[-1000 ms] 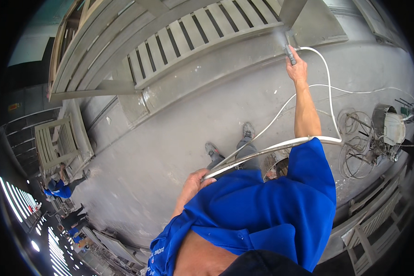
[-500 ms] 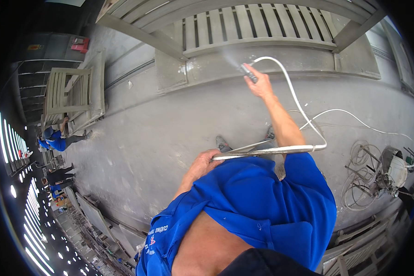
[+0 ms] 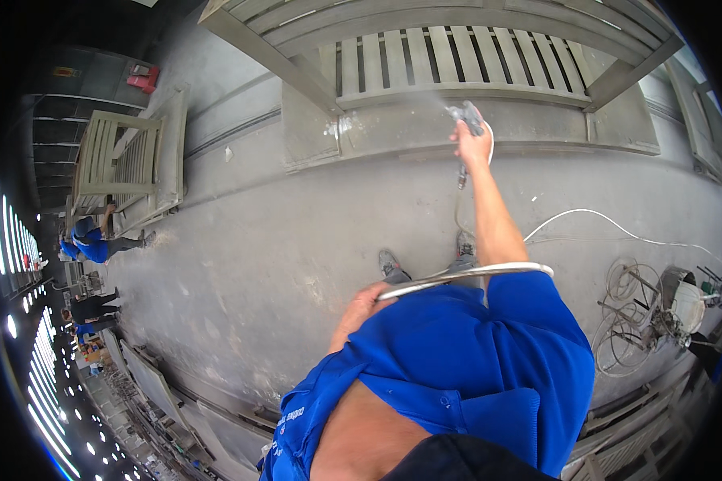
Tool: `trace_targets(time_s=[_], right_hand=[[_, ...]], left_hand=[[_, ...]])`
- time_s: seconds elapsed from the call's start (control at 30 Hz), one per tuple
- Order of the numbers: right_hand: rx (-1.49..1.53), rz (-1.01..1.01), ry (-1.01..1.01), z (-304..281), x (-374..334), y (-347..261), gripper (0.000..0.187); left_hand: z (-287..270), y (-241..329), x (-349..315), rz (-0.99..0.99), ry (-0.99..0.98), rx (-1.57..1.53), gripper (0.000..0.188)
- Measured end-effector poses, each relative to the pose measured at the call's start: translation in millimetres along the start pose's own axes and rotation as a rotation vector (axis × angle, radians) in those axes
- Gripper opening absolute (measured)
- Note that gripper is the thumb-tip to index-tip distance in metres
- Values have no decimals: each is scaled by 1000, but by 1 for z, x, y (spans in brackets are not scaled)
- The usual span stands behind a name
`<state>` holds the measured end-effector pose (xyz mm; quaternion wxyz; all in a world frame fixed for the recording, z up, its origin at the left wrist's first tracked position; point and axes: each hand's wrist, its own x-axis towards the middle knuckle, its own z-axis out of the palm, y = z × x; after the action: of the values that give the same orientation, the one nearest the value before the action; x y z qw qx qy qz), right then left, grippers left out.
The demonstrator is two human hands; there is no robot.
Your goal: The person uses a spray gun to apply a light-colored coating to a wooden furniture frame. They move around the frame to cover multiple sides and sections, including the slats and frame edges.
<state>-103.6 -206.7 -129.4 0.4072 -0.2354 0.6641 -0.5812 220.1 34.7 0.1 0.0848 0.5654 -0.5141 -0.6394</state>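
Observation:
My right hand [image 3: 473, 146] is closed around a spray gun [image 3: 467, 119] whose pale mist drifts toward the slats of a grey-green wooden bench [image 3: 451, 96]. A hose hangs from the gun beneath that hand. At my waist, my left hand [image 3: 363, 309] grips a white hose [image 3: 425, 284], which runs across my front to my right forearm. The bench stands ahead of me on a low flat platform [image 3: 409, 138], and the gun is just short of its near front edge, apart from the wood.
Coiled hoses [image 3: 618, 317] lie beside a paint-stained bucket [image 3: 687, 308] at the right. White hose [image 3: 594, 215] trails over the grey floor. Another slatted bench [image 3: 122, 156] stands at the left, with a person in blue [image 3: 92, 240] beside it. Wooden pieces [image 3: 642, 425] lie at lower right.
My right hand has turned and shifted slightly right with the spray gun. The wide hose loop beside my right arm has swung in close to it. My left hand still grips the hose.

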Motion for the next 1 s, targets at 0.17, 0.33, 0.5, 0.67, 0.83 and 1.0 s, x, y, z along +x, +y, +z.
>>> trace_targets(time_s=[0.17, 0.33, 0.5, 0.67, 0.83, 1.0], right_hand=[[97, 186, -140, -4, 18, 13, 34], [411, 161, -366, 37, 26, -3, 24], [463, 179, -353, 63, 18, -2, 21], [-184, 134, -313, 94, -24, 50, 40], [-231, 192, -166, 165, -93, 99, 54], [163, 127, 42, 247, -160, 63, 30]], left_hand=[[16, 14, 12, 4, -15, 100, 17], [24, 31, 3, -32, 79, 208, 12], [23, 20, -13, 4, 115, -14, 8], [-20, -16, -14, -55, 179, -80, 9], [-109, -71, -19, 43, 222, -24, 10], [-219, -127, -53, 39, 164, -103, 10]])
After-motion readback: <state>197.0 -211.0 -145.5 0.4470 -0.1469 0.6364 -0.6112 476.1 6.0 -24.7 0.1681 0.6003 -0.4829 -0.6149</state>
